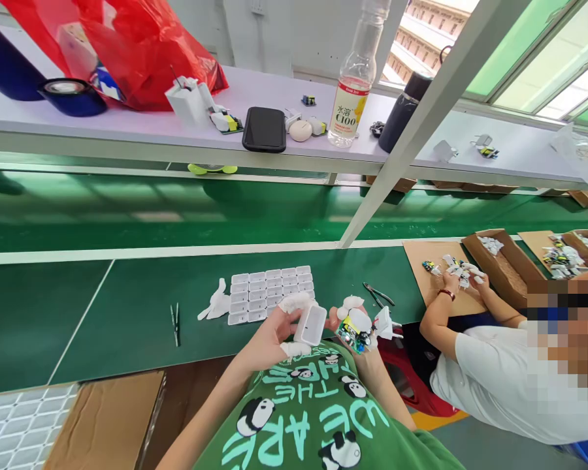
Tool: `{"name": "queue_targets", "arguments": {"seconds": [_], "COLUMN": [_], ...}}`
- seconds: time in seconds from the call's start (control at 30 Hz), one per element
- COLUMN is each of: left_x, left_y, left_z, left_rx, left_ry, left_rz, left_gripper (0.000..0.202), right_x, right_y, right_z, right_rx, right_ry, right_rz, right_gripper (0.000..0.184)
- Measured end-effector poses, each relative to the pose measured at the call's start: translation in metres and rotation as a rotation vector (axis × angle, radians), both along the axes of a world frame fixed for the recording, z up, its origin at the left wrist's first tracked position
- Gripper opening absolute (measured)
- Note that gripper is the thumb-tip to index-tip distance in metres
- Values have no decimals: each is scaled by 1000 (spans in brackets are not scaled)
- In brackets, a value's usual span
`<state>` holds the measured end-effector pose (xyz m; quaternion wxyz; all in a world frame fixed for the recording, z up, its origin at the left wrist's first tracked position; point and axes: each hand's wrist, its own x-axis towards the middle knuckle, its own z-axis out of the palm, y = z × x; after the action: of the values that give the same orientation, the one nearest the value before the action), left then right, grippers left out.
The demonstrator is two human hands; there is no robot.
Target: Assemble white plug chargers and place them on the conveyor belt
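Observation:
Held in my left hand [273, 331] is a white, open-topped plastic box [314, 325], gripped between fingers with white coverings. My right hand [370, 363], also with white fingertip coverings, holds a small circuit board [353, 335] with yellow and green parts. A white plug piece [383, 324] sits at the right of that board; whether the two are joined I cannot tell. Behind my hands, several similar white boxes [264, 295] stand in tight rows on the green table [127, 313]. Left of them lies a crumpled white glove-like piece [217, 304].
Tweezers [175, 325] lie at the left, pliers [378, 295] at the right. A co-worker [494, 365] handles similar parts over cardboard [421, 261]. A slanted post [396, 170] rises to a shelf [176, 134] bearing a phone [264, 129], bottle [351, 98] and red bag [147, 59].

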<state>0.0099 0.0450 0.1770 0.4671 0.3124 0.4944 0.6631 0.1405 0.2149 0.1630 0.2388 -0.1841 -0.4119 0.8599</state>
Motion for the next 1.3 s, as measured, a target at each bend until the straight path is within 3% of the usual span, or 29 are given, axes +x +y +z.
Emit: {"name": "queue_targets", "arguments": {"seconds": [0.07, 0.17, 0.47, 0.7, 1.3], "left_x": [1, 1, 7, 5, 3], "left_y": [-2, -7, -10, -9, -5], "left_z": [4, 11, 19, 24, 24], "left_rx": [-39, -121, -132, -83, -18], "left_ry": [96, 306, 617, 688, 734], "left_rz": [88, 143, 214, 202, 237], "left_gripper": [82, 72, 64, 60, 60], "right_x": [3, 7, 4, 5, 8], "right_y": [1, -1, -9, -12, -6], "right_z": [10, 22, 34, 47, 32], "right_rx": [59, 188, 420, 476, 554], "right_ry": [4, -50, -20, -43, -67], "right_rz": [-23, -65, -76, -81, -72], "right_gripper": [69, 78, 60, 54, 51]}}
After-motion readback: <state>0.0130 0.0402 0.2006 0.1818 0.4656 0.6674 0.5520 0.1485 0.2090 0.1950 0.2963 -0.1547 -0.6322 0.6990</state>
